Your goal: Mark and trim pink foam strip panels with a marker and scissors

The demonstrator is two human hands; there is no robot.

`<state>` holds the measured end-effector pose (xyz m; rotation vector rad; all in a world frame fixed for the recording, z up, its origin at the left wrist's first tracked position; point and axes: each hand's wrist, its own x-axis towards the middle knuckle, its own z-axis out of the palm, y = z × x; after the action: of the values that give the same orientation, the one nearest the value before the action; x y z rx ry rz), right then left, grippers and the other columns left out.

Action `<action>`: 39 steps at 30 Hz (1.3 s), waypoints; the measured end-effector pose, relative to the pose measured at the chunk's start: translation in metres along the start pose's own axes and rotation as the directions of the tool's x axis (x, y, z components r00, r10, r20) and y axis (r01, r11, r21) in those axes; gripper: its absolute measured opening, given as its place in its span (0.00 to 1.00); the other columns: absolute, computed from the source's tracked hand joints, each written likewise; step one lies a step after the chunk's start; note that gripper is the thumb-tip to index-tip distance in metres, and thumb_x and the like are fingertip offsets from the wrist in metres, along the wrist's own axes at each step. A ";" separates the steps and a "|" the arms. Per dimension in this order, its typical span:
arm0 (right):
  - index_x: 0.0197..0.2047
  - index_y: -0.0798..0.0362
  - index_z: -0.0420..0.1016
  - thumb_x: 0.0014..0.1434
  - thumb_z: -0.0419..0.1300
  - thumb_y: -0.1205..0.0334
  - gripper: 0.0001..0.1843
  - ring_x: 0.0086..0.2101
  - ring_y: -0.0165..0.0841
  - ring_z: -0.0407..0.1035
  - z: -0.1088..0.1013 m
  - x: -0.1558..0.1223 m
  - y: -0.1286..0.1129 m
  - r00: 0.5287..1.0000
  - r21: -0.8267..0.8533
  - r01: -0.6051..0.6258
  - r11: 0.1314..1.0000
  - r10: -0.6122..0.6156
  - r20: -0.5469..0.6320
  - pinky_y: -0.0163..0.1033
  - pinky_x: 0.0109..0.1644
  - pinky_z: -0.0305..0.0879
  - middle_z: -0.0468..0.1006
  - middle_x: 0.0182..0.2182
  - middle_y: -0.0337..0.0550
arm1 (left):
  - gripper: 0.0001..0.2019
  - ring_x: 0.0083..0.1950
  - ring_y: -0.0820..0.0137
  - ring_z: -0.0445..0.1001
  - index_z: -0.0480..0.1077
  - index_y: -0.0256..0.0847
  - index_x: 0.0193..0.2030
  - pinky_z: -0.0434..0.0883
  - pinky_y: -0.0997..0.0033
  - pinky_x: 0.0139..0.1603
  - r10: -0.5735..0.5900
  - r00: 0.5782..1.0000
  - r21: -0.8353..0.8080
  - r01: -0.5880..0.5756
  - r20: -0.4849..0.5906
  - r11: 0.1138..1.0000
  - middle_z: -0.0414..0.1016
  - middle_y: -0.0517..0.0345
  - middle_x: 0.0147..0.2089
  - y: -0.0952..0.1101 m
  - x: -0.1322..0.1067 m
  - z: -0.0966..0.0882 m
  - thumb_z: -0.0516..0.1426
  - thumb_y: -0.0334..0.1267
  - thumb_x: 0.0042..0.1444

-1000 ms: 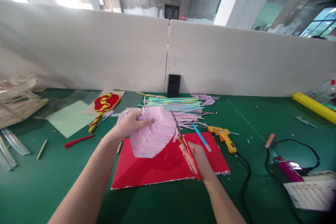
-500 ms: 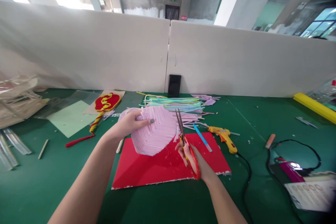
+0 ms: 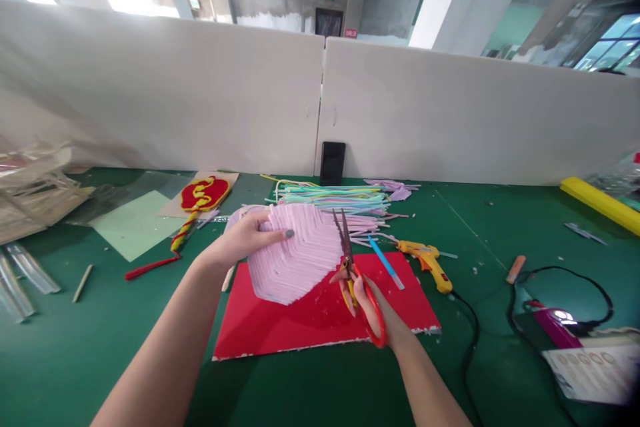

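A pale pink ribbed panel (image 3: 295,260), built from rows of fuzzy strips meeting in a V, is pinched at its upper left by my left hand (image 3: 250,240), thumb on top. My right hand (image 3: 367,300) grips scissors (image 3: 346,253) with red and yellow handles. Their blades point up and stand slightly apart at the panel's right edge; whether they touch it I cannot tell. Beneath both hands lies a red board (image 3: 280,327) with frayed white edges.
Behind the panel lies a bundle of pastel fuzzy stems (image 3: 330,195). A blue pen (image 3: 386,263) and yellow glue gun (image 3: 425,263) are at right, its cord trailing forward. A phone (image 3: 333,163) leans on the divider. A red-and-yellow fan ornament (image 3: 204,195) lies left.
The scissor blades have spread a little wider and the handles have moved apart. The panel has tilted slightly, its lower edge a bit nearer me. My left hand's grip stays the same.
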<state>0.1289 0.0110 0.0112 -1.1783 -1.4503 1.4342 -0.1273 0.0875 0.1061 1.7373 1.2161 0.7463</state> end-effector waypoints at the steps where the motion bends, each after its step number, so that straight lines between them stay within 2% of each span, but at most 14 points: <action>1: 0.39 0.53 0.69 0.55 0.44 0.25 0.37 0.18 0.25 0.54 0.000 -0.001 0.000 1.000 0.011 0.000 1.000 0.000 0.016 0.34 0.21 0.50 0.58 0.22 0.33 | 0.17 0.48 0.60 0.76 0.75 0.40 0.41 0.74 0.67 0.45 0.000 1.000 0.007 0.000 -0.008 1.000 0.79 0.53 0.46 -0.001 0.000 0.000 0.61 0.50 0.50; 4: 0.37 0.53 0.68 0.56 0.47 0.27 0.35 0.17 0.24 0.52 0.001 -0.005 -0.006 1.000 0.036 -0.009 0.999 0.008 0.028 0.33 0.22 0.49 0.57 0.21 0.31 | 0.17 0.48 0.60 0.76 0.75 0.40 0.40 0.74 0.66 0.45 0.000 1.000 0.026 0.001 -0.026 1.000 0.79 0.53 0.46 -0.003 0.001 -0.001 0.62 0.50 0.49; 7: 0.36 0.53 0.67 0.55 0.49 0.28 0.33 0.18 0.24 0.50 0.001 -0.009 -0.015 1.000 0.029 -0.019 0.999 0.019 0.006 0.33 0.22 0.47 0.56 0.19 0.31 | 0.17 0.48 0.60 0.77 0.75 0.41 0.42 0.75 0.66 0.45 -0.016 1.000 0.018 0.016 0.000 1.000 0.79 0.54 0.46 -0.002 0.001 -0.001 0.62 0.50 0.50; 13: 0.33 0.52 0.65 0.54 0.48 0.26 0.34 0.18 0.26 0.53 0.000 -0.008 -0.024 0.999 -0.076 -0.039 0.996 0.037 -0.022 0.34 0.21 0.48 0.59 0.19 0.33 | 0.17 0.48 0.60 0.77 0.76 0.42 0.42 0.74 0.67 0.45 -0.011 1.000 0.025 0.011 0.006 1.000 0.79 0.55 0.46 -0.001 0.001 -0.002 0.61 0.51 0.50; 17: 0.33 0.53 0.66 0.54 0.48 0.26 0.34 0.18 0.26 0.53 0.000 -0.008 -0.025 0.998 -0.084 -0.053 0.995 0.051 -0.032 0.33 0.21 0.48 0.59 0.19 0.33 | 0.18 0.48 0.59 0.77 0.75 0.41 0.39 0.75 0.66 0.44 -0.013 1.000 0.060 0.014 -0.027 0.998 0.80 0.54 0.45 0.000 0.001 -0.002 0.61 0.52 0.48; 23: 0.33 0.53 0.65 0.55 0.50 0.28 0.33 0.17 0.24 0.53 -0.001 -0.009 -0.018 0.997 -0.016 -0.082 0.997 0.082 0.003 0.32 0.21 0.50 0.58 0.19 0.31 | 0.17 0.48 0.61 0.77 0.75 0.42 0.42 0.74 0.68 0.43 -0.024 1.000 0.022 0.024 0.018 0.999 0.79 0.55 0.46 -0.001 0.001 -0.001 0.61 0.50 0.50; 28: 0.33 0.54 0.66 0.55 0.50 0.28 0.33 0.17 0.24 0.54 -0.002 -0.009 -0.016 0.997 -0.014 -0.078 0.997 0.078 -0.006 0.32 0.20 0.50 0.59 0.19 0.31 | 0.15 0.47 0.61 0.77 0.75 0.42 0.39 0.74 0.69 0.41 -0.022 1.000 0.052 0.021 0.012 0.998 0.80 0.55 0.46 -0.001 0.001 0.000 0.61 0.50 0.50; 39: 0.30 0.53 0.64 0.53 0.51 0.27 0.33 0.16 0.24 0.51 -0.001 -0.010 -0.020 0.993 -0.036 -0.117 0.992 0.116 -0.036 0.31 0.18 0.47 0.57 0.16 0.30 | 0.15 0.46 0.62 0.76 0.76 0.41 0.38 0.74 0.69 0.42 -0.001 1.000 0.079 -0.001 0.018 0.997 0.79 0.55 0.44 0.000 0.002 0.001 0.61 0.49 0.51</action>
<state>0.1305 0.0029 0.0318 -1.3243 -1.4107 1.4631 -0.1261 0.0894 0.1059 1.8048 1.2486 0.6892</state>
